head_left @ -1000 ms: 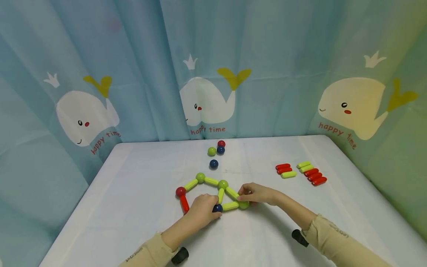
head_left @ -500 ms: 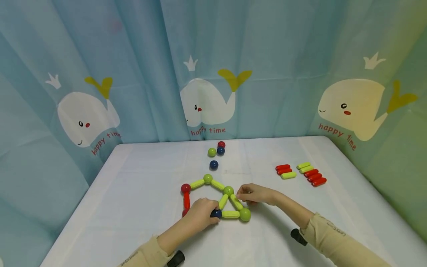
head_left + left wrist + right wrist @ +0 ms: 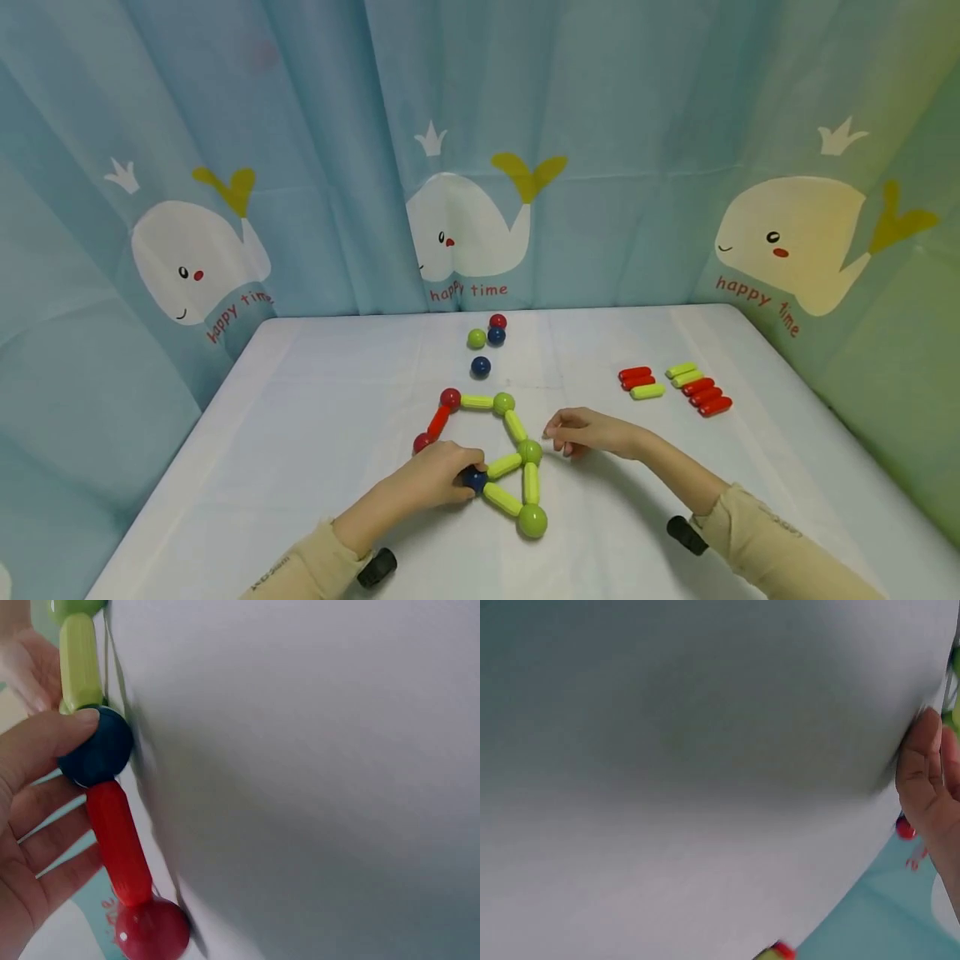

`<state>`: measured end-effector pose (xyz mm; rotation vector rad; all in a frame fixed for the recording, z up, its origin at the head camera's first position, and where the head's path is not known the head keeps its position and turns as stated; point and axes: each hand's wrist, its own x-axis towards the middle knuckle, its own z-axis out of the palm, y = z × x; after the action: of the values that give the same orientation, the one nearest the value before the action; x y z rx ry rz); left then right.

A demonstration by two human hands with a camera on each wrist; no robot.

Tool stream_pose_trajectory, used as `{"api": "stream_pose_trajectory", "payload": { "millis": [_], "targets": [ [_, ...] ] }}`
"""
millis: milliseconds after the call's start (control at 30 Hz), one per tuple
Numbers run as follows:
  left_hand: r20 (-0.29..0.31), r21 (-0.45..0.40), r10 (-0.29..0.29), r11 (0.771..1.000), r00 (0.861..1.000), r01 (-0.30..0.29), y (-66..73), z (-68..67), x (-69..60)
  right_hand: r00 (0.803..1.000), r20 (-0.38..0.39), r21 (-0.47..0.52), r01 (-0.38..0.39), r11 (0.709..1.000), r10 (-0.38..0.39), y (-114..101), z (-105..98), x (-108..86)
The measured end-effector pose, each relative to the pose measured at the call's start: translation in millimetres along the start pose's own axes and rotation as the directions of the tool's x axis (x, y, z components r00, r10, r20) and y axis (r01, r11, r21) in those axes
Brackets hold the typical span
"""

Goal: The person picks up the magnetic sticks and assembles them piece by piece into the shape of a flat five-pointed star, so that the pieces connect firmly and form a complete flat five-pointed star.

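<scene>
My left hand [image 3: 438, 475] pinches a blue ball [image 3: 474, 480] between thumb and fingers. The ball belongs to a linked frame of balls and sticks flat on the table. Two light green sticks run from it to green balls [image 3: 529, 451], which a third green stick joins into a triangle. In the left wrist view, a red stick [image 3: 120, 844] links the blue ball [image 3: 105, 750] to a red ball [image 3: 152, 930]; my left hand hides that stick in the head view. Just right of the frame, my right hand [image 3: 596, 433] has loosely bent fingers and holds nothing.
Several loose balls, including a green ball [image 3: 476, 338] and a blue ball [image 3: 481, 367], lie towards the table's back. Loose red sticks [image 3: 707, 398] and light green sticks [image 3: 647, 391] lie at the right. A curtain [image 3: 637, 100] hangs behind the table.
The linked frame has turned clockwise about the blue ball, its right-hand green ball swinging towards the front. The blue ball has shifted slightly left. My right hand has come away from the frame.
</scene>
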<state>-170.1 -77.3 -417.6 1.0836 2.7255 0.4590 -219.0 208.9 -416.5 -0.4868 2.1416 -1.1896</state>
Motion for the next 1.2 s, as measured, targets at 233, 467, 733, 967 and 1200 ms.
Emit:
{"api": "stream_pose_trajectory", "payload": {
  "millis": [233, 467, 733, 967, 1200],
  "targets": [
    [0.008, -0.026, 0.024, 0.999, 1.0, -0.024, -14.0, -5.8, -3.5, 1.0, -0.028, -0.069, 0.009, 0.998, -0.011, 3.6, -20.1, -11.5],
    [0.023, -0.036, 0.038, 0.999, 0.999, -0.037, -26.5, -11.5, -6.0, 0.995, -0.095, -0.122, 0.024, 0.992, -0.035, 11.3, -35.2, -20.4],
    [-0.048, 0.012, 0.074, 0.997, 0.996, -0.073, -40.8, -11.9, -15.6, 0.943, -0.219, -0.397, 0.147, 0.906, -0.249, 27.9, -47.6, -33.0],
    [-0.144, 0.056, 0.043, 0.998, 0.989, -0.035, -46.4, -12.5, -17.0, 0.8, -0.38, -0.714, 0.066, 0.697, -0.465, 35.9, -66.8, -45.7],
    [-0.185, 0.092, 0.023, 0.996, 0.982, -0.006, -34.3, -15.1, -9.2, 0.788, -0.426, -0.799, -0.098, 0.593, -0.444, 50.5, -81.3, -54.0]
  ]
}}
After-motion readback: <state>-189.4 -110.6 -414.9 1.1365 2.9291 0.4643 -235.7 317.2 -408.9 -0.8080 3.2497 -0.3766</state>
